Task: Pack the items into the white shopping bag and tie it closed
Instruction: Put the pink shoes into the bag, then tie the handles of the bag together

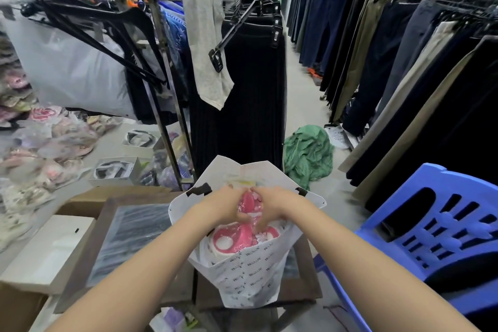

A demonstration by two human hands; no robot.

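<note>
The white shopping bag (250,275) with small printed lettering stands upright on a low wooden table, its mouth wide open and black handle ends showing at both sides. Inside it lies a pink and white item in clear plastic wrap (234,241). My left hand (229,203) and my right hand (272,203) are both inside the bag's mouth, side by side, fingers closed on the upper part of the wrapped pink item (249,203).
A blue plastic chair (436,226) stands close on the right. Cardboard boxes and a white box (48,250) sit on the left. A clothes rack of dark garments (242,75) rises behind the bag. A green cloth (307,153) lies on the floor.
</note>
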